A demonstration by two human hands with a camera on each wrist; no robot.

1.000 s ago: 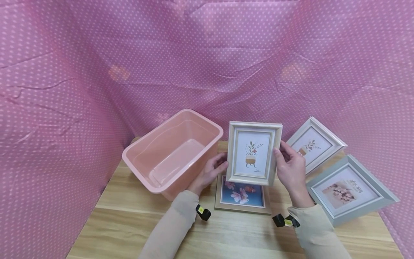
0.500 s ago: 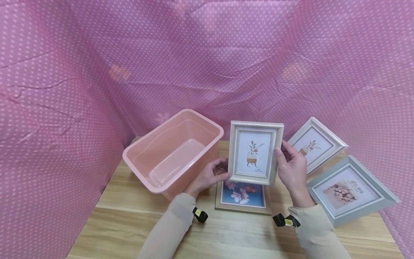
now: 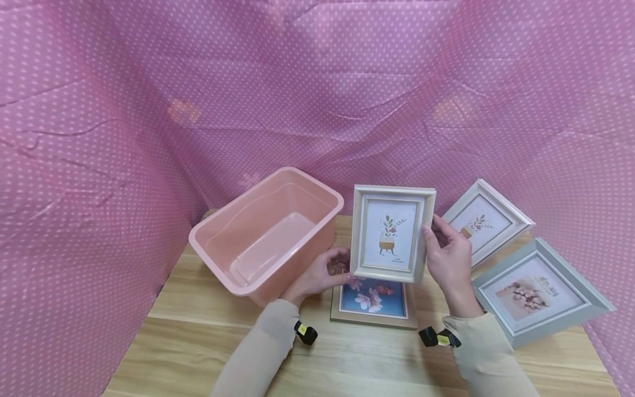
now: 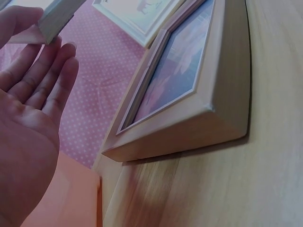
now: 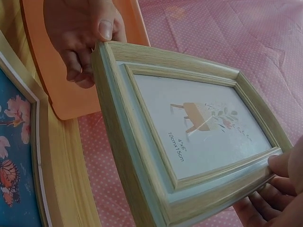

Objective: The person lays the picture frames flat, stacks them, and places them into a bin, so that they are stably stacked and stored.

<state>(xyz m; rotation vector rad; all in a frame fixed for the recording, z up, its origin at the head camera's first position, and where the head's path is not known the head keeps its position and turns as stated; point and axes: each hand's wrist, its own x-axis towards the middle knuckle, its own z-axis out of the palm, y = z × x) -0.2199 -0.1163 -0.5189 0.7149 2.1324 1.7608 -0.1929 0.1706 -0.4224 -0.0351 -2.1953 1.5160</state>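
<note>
Cream frame (image 3: 389, 234) pinched at edge by R hand (image 3: 451, 262); L hand (image 3: 316, 277) loosely spread at its lower corner, contact unclear. Pink bin (image 3: 248, 220) placed nr back-L corner of counter (image 3: 367, 361), base visible.

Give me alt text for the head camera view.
A person's right hand holds up a cream picture frame with a potted-plant print, the left hand at its lower left corner. Partly hidden below it, a blossom-picture frame lies on a wooden table, with a pink tub left, a white frame and a gray-green frame right.
</note>
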